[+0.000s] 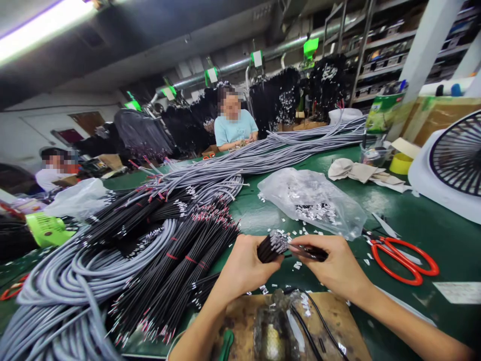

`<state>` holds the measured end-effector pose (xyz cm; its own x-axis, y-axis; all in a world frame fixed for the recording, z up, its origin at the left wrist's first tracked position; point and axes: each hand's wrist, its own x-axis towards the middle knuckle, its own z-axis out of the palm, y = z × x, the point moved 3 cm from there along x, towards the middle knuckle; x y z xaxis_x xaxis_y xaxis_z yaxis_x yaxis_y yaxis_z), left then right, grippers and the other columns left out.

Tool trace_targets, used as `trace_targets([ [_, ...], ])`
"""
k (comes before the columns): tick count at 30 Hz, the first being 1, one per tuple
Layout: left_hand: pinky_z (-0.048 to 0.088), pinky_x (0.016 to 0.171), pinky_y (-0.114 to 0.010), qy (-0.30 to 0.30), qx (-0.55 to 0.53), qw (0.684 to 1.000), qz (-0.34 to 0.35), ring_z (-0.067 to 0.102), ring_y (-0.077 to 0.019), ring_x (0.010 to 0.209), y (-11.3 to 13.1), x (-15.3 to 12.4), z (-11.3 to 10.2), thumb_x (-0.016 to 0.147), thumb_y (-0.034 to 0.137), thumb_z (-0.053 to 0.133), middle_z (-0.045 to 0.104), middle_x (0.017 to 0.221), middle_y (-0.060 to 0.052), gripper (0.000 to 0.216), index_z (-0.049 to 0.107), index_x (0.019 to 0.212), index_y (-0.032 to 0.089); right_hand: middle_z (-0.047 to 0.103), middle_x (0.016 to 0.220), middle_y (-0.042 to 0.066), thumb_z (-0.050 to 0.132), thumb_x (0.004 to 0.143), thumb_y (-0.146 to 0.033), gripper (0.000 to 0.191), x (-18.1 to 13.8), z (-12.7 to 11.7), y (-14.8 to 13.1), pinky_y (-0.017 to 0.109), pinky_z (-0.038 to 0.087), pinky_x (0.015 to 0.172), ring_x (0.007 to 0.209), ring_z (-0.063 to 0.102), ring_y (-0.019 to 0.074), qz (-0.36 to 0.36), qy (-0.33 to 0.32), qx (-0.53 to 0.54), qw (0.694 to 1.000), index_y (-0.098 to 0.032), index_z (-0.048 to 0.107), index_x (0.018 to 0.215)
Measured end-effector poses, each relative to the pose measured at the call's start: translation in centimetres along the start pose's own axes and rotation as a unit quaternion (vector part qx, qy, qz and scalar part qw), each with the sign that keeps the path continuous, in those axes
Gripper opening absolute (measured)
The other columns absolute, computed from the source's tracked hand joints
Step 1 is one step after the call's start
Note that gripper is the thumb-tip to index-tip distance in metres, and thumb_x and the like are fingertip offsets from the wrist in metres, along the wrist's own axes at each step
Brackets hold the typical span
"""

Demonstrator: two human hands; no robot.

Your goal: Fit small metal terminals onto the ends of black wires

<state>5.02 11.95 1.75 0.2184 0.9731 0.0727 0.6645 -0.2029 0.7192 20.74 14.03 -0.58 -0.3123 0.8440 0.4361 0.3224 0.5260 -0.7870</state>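
My left hand (246,265) is closed around a bundle of short black cables (271,245) whose ends carry small metal terminals. My right hand (332,265) pinches a single black cable (313,253) drawn out of that bundle. Both hands hover over the green table (432,225), just above a brown board (338,326) at the near edge. A clear plastic bag of small metal terminals (311,200) lies right behind my hands, with loose bits scattered around it.
Large heaps of black cable bundles (180,260) and grey cables (75,271) fill the left. Red scissors (404,255) lie to the right, a white fan (451,165) beyond them. Two other people sit at the far side, and a green tool (47,228) is at the left.
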Motion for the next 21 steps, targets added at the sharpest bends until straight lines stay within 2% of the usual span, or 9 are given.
trace_targets([
  [4,0.015,0.043,-0.020,0.027,-0.006,1.000,0.006,0.023,-0.0069,0.051,-0.5,0.1,-0.2,0.069,0.021,0.053,0.025,0.055,0.004,0.027,0.033,0.051,0.016,0.070,0.073,0.002,0.056,0.072,-0.014,0.017,-0.1,0.0,0.4,0.023,0.048,0.057,0.062,0.063,0.0145,-0.004,0.002,0.002,1.000,-0.018,0.070,0.081],
  [10,0.020,0.043,-0.019,0.103,-0.026,0.994,-0.018,0.026,-0.0066,0.050,-0.8,0.5,-0.7,0.065,0.026,0.060,0.027,0.055,0.004,0.028,0.039,0.050,0.015,0.069,0.067,-0.002,0.057,0.071,-0.011,0.016,-0.1,0.5,0.1,0.022,0.045,0.055,0.058,0.061,0.0127,-0.027,-0.089,-0.021,0.995,-0.020,0.070,0.073],
  [12,0.021,0.043,-0.019,0.113,-0.036,0.993,-0.025,0.027,-0.0064,0.049,-0.7,0.5,-0.7,0.063,0.026,0.061,0.028,0.054,0.004,0.028,0.040,0.049,0.014,0.069,0.068,-0.001,0.057,0.069,-0.011,0.018,-0.1,0.4,-0.2,0.023,0.046,0.055,0.059,0.062,0.0135,-0.034,-0.071,-0.012,0.997,-0.020,0.071,0.075],
  [16,0.024,0.044,-0.019,0.104,-0.041,0.994,-0.013,0.032,-0.0071,0.049,-0.7,0.4,-0.1,0.064,0.023,0.061,0.035,0.053,0.004,0.020,0.048,0.053,0.013,0.071,0.074,0.001,0.056,0.070,-0.014,0.019,0.0,-0.1,-0.2,0.024,0.049,0.057,0.062,0.064,0.0155,-0.016,0.009,0.020,1.000,-0.019,0.070,0.083],
  [21,0.027,0.045,-0.018,0.085,-0.018,0.996,-0.020,0.038,-0.0088,0.053,-1.1,0.3,0.8,0.063,0.022,0.063,0.044,0.055,0.003,0.014,0.052,0.060,0.013,0.069,0.066,0.000,0.055,0.069,-0.011,0.018,0.2,-0.1,-0.1,0.022,0.047,0.051,0.054,0.061,0.0141,0.007,-0.002,0.015,1.000,-0.018,0.070,0.078],
])
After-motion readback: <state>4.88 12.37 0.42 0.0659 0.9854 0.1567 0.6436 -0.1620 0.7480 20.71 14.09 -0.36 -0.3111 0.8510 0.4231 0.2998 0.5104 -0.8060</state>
